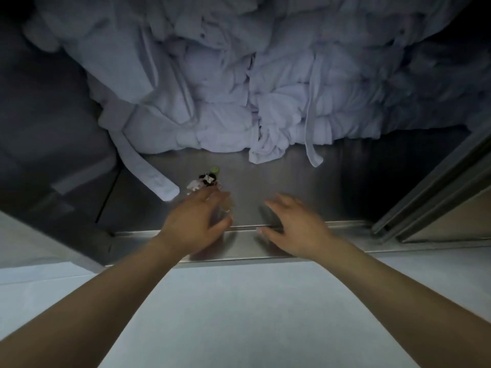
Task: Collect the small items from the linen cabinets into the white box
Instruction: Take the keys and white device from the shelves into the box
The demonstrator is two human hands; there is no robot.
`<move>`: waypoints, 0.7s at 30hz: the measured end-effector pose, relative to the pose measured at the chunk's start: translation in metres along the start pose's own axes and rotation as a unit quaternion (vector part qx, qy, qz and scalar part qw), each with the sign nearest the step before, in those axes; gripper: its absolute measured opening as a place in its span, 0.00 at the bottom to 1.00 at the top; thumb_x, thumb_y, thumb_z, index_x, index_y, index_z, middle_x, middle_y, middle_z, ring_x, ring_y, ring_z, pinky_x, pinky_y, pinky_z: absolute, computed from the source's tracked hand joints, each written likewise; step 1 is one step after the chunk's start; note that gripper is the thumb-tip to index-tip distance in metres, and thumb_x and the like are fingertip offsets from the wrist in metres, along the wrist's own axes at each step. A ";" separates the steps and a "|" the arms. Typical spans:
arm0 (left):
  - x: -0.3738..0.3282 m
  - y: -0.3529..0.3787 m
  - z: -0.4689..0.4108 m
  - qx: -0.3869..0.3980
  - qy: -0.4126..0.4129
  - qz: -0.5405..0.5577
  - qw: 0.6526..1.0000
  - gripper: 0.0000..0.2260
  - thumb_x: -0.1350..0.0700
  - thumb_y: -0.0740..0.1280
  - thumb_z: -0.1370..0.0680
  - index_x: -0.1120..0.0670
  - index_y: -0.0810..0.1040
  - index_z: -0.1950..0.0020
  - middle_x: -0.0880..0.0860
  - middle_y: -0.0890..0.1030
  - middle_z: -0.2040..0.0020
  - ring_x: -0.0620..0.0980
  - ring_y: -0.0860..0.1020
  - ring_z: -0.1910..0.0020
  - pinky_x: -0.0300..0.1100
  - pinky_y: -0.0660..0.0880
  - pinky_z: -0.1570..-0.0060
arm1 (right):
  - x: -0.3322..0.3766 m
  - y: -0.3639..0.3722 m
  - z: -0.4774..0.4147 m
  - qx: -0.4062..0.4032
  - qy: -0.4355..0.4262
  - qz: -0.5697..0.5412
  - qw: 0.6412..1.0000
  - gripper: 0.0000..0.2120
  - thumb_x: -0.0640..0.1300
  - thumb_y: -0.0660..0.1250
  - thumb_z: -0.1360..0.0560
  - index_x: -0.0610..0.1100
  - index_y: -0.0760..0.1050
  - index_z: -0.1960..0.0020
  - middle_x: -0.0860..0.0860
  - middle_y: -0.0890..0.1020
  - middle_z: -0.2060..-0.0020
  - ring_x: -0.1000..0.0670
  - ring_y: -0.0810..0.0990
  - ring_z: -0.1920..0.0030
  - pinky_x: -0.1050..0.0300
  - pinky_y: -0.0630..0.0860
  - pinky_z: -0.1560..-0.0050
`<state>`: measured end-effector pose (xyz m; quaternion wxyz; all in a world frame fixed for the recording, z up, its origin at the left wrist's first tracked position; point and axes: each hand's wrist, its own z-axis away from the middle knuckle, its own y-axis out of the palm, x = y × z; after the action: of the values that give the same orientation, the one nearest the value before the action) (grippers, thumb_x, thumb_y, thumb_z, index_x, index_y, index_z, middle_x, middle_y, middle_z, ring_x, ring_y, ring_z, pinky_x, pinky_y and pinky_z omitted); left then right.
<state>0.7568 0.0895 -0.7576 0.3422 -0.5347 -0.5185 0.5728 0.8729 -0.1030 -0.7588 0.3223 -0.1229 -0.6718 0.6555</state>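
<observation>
Collection pending: we see the small items [206, 180] lying near the front edge of the cabinet shelf [305, 179]; left hand [196, 221] just beside them, right hand [295, 227] near, both with fingers apart, empty.

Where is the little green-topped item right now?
In the head view, the green-topped item sits on the metal shelf left of centre, beyond the left hand, behind a black-and-white scrap and in front of the piled linens.

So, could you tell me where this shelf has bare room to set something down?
Bare shelf lies right of the right hand, between the robes and the sliding door. Crowded: around the left hand, by the small items and belt.
</observation>
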 end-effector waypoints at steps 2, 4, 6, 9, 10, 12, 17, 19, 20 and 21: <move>0.009 0.009 -0.004 -0.024 -0.010 0.011 1.000 0.25 0.39 0.56 0.26 0.49 0.70 0.33 0.51 0.73 0.33 0.53 0.72 0.37 0.45 0.70 0.43 | -0.001 0.023 -0.010 -0.016 -0.002 -0.005 1.000 0.30 0.60 0.61 0.26 0.48 0.62 0.29 0.46 0.64 0.29 0.44 0.60 0.29 0.50 0.63 0.32; 0.017 0.014 -0.008 -0.039 -0.015 0.011 0.999 0.27 0.38 0.54 0.27 0.49 0.70 0.33 0.51 0.72 0.33 0.52 0.70 0.36 0.44 0.69 0.42 | 0.000 0.037 -0.020 -0.038 0.013 -0.027 0.999 0.30 0.60 0.61 0.26 0.47 0.62 0.29 0.46 0.63 0.28 0.44 0.59 0.28 0.50 0.59 0.31; 0.026 0.018 -0.013 -0.049 -0.015 0.007 0.999 0.26 0.39 0.54 0.27 0.49 0.70 0.33 0.51 0.72 0.32 0.52 0.70 0.36 0.43 0.68 0.42 | 0.003 0.047 -0.031 -0.056 0.029 -0.037 0.997 0.30 0.60 0.60 0.25 0.46 0.62 0.29 0.45 0.62 0.27 0.43 0.58 0.28 0.49 0.57 0.29; 0.042 0.029 -0.027 -0.066 -0.005 0.003 0.998 0.24 0.41 0.57 0.26 0.50 0.70 0.33 0.53 0.72 0.33 0.53 0.71 0.37 0.44 0.68 0.41 | 0.004 0.063 -0.043 -0.063 0.042 -0.019 0.997 0.30 0.63 0.54 0.25 0.47 0.63 0.29 0.45 0.62 0.27 0.42 0.59 0.28 0.44 0.54 0.28; 0.046 0.034 -0.033 -0.074 -0.002 0.003 0.997 0.24 0.42 0.58 0.26 0.51 0.71 0.33 0.53 0.72 0.33 0.54 0.71 0.37 0.45 0.68 0.41 | 0.004 0.069 -0.044 -0.073 0.044 -0.005 0.996 0.30 0.63 0.52 0.25 0.47 0.64 0.30 0.45 0.64 0.28 0.42 0.61 0.28 0.43 0.55 0.29; 0.052 0.045 -0.045 -0.083 -0.009 0.012 0.996 0.24 0.43 0.60 0.26 0.53 0.71 0.33 0.54 0.72 0.33 0.54 0.70 0.36 0.46 0.68 0.39 | 0.004 0.075 -0.042 -0.096 0.050 0.018 0.994 0.28 0.63 0.51 0.25 0.47 0.69 0.33 0.45 0.70 0.31 0.41 0.68 0.32 0.43 0.60 0.31; 0.058 0.063 -0.064 -0.061 -0.033 0.016 0.997 0.28 0.39 0.56 0.27 0.53 0.70 0.32 0.55 0.69 0.30 0.55 0.68 0.34 0.49 0.67 0.36 | 0.001 0.077 -0.044 -0.116 0.052 0.014 0.992 0.26 0.62 0.55 0.26 0.48 0.72 0.35 0.46 0.74 0.34 0.42 0.71 0.35 0.45 0.64 0.34; 0.059 0.066 -0.062 -0.063 -0.034 0.018 0.997 0.26 0.40 0.57 0.26 0.52 0.73 0.34 0.55 0.70 0.32 0.55 0.70 0.36 0.50 0.68 0.37 | 0.001 0.077 -0.044 -0.113 0.047 0.013 0.992 0.27 0.62 0.55 0.26 0.48 0.71 0.35 0.46 0.73 0.34 0.42 0.70 0.34 0.45 0.63 0.34; 0.059 0.067 -0.059 -0.069 -0.027 0.026 0.997 0.24 0.41 0.58 0.26 0.52 0.74 0.36 0.55 0.71 0.33 0.54 0.71 0.36 0.50 0.69 0.38 | 0.001 0.076 -0.044 -0.111 0.046 0.013 0.993 0.27 0.63 0.54 0.26 0.48 0.71 0.35 0.46 0.73 0.33 0.42 0.70 0.34 0.45 0.63 0.34; 0.059 0.068 -0.055 -0.073 -0.015 0.038 0.996 0.23 0.42 0.59 0.26 0.52 0.75 0.37 0.55 0.72 0.34 0.54 0.71 0.37 0.49 0.69 0.38 | 0.001 0.076 -0.044 -0.110 0.046 0.012 0.993 0.27 0.63 0.54 0.26 0.48 0.71 0.35 0.46 0.73 0.33 0.42 0.70 0.34 0.45 0.63 0.33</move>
<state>0.8095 0.1423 -0.8320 0.2722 -0.5688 -0.5436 0.5540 0.8784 -0.0591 -0.8345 0.3294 -0.1955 -0.7227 0.5753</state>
